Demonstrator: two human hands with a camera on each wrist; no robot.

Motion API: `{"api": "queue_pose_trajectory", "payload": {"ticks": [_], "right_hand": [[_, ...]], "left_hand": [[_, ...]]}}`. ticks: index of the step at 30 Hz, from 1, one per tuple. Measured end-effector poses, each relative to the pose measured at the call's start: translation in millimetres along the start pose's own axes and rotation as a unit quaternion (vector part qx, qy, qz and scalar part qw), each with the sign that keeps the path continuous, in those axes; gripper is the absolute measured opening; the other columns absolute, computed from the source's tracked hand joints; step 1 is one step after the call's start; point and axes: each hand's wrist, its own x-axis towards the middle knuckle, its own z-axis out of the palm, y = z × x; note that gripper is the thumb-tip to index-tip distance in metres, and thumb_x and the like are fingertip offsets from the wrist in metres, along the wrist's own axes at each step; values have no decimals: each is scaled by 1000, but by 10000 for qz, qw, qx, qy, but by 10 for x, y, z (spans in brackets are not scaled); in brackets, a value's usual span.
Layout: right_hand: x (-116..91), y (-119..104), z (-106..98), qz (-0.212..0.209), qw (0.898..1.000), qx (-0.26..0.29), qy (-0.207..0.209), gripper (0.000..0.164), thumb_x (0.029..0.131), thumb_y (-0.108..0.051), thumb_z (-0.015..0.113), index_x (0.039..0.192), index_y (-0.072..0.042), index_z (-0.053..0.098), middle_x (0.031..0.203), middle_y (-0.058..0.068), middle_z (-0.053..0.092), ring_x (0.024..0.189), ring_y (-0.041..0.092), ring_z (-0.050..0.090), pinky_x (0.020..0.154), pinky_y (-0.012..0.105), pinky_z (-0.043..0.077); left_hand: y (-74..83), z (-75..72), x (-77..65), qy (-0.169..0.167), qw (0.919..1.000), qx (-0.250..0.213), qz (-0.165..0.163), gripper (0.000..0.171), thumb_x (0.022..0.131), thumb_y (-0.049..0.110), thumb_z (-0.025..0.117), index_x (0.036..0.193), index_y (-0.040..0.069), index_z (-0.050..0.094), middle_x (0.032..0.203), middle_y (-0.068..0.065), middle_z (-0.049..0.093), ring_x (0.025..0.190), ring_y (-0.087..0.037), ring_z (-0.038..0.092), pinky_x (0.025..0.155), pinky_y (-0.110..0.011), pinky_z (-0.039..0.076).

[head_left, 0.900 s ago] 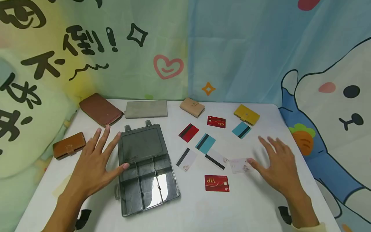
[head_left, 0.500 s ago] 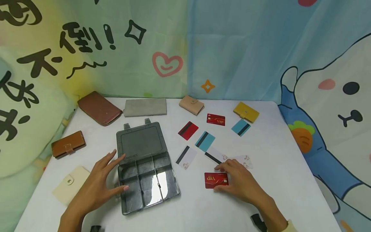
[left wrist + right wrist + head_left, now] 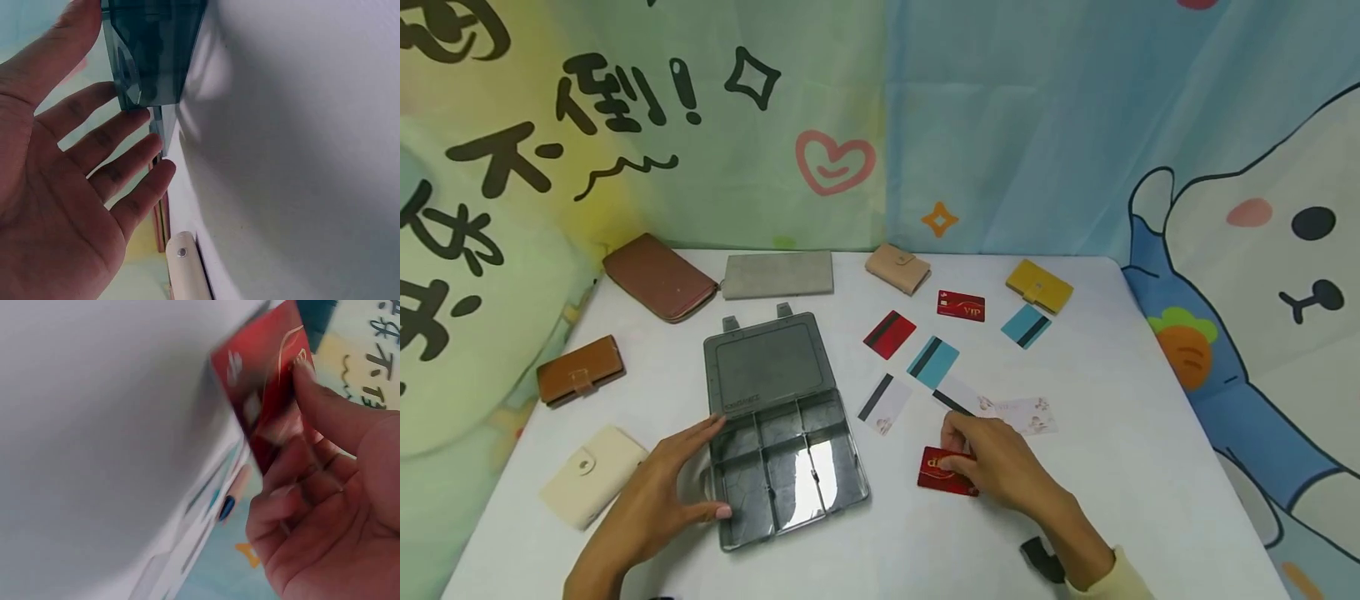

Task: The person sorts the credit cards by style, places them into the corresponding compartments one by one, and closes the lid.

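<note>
My right hand (image 3: 1011, 467) pinches a red VIP card (image 3: 931, 477) between thumb and fingers, just above the white table. In the right wrist view the card (image 3: 259, 369) is tilted, its chip and gold line showing. My left hand (image 3: 658, 496) lies along the left side of a grey plastic compartment box (image 3: 769, 367), fingers stretched, thumb at the box's near left edge. The left wrist view shows the fingertips at the box's side wall (image 3: 156, 56); the thumb tip is cut off there. The box's lid lies folded back; its compartments hold no cards.
Several cards lie right of the box: a red card (image 3: 890, 335), blue cards (image 3: 933, 362), white cards (image 3: 883, 405) and another VIP card (image 3: 961, 306). Wallets line the edges: brown (image 3: 658, 277), grey (image 3: 778, 275), beige (image 3: 898, 268), yellow (image 3: 1040, 286), tan (image 3: 580, 371), cream (image 3: 593, 475).
My right hand has come left from the table's right side and taken hold of the near red VIP card, tilting it up. My left hand has lowered to the box's left edge.
</note>
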Motion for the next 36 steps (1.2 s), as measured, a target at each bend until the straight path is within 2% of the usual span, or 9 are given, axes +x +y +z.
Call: {"api": "queue_pose_trajectory", "payload": {"ticks": [2, 6, 10, 14, 21, 25, 29, 32, 36], "right_hand": [[21, -72, -29, -196, 9990, 392, -89, 25, 83, -23, 82, 99, -28, 63, 75, -15, 57, 66, 8, 53, 56, 21, 48], [77, -261, -47, -482, 9911, 1232, -155, 38, 90, -21, 75, 123, -34, 62, 81, -13, 59, 66, 12, 55, 55, 19, 50], [156, -465, 11, -588, 9770, 2046, -139, 37, 92, -23, 74, 125, -33, 61, 81, -10, 62, 63, 16, 56, 52, 22, 52], [262, -660, 141, -614, 9699, 2351, -141, 33, 90, -25, 75, 121, -28, 64, 77, -11, 66, 58, 16, 57, 51, 23, 52], [393, -899, 431, -1163, 9859, 1177, 239, 31, 87, -27, 79, 116, -25, 68, 76, -16, 70, 53, 4, 50, 57, 20, 43], [408, -968, 530, -1514, 9860, 295, 628, 30, 83, -26, 82, 111, -21, 72, 79, -11, 65, 61, -2, 47, 55, 16, 40], [440, -978, 544, -1646, 9838, -334, 619, 32, 79, -29, 85, 109, -21, 76, 85, -7, 57, 71, 2, 46, 49, 13, 36], [508, -938, 494, -1694, 9839, -385, 424, 36, 80, -36, 84, 111, -22, 74, 88, -6, 56, 74, 3, 48, 53, 13, 39], [711, -803, 355, -1647, 9861, 128, 176, 39, 82, -40, 82, 116, -24, 71, 90, -4, 63, 77, 8, 57, 63, 18, 46]], "left_hand": [[13, -4, 1, -14, 10000, 58, -62, 107, 59, 31, 95, 152, 22, 42, 152, -6, 49, 134, -33, 48, 104, -44, 42], [35, -8, -3, -12, 9999, 25, -150, 107, 59, 31, 95, 152, 22, 43, 151, -7, 51, 133, -36, 49, 103, -54, 43], [57, -7, -7, 15, 9998, -61, -167, 105, 59, 32, 94, 151, 21, 44, 149, -10, 52, 131, -39, 51, 103, -57, 45], [63, 0, 0, 42, 9999, -87, -140, 104, 59, 31, 94, 151, 20, 45, 148, -11, 53, 130, -40, 52, 103, -58, 45], [47, 20, -15, 72, 9999, -88, -103, 105, 60, 31, 94, 151, 21, 43, 148, -11, 53, 129, -41, 53, 102, -58, 46], [33, 25, -14, 58, 9999, -26, -81, 107, 59, 27, 95, 152, 21, 43, 148, -10, 53, 130, -39, 52, 102, -56, 45], [29, 12, -19, 2, 9998, -30, -172, 107, 59, 25, 95, 153, 22, 42, 149, -11, 52, 131, -39, 51, 103, -56, 45], [38, 5, -23, -18, 9998, -57, -211, 108, 59, 27, 95, 152, 22, 42, 149, -11, 52, 131, -39, 51, 102, -58, 45], [48, 13, -26, 15, 9998, -108, -176, 106, 60, 30, 94, 152, 21, 43, 149, -11, 52, 131, -40, 51, 102, -58, 46]]}}
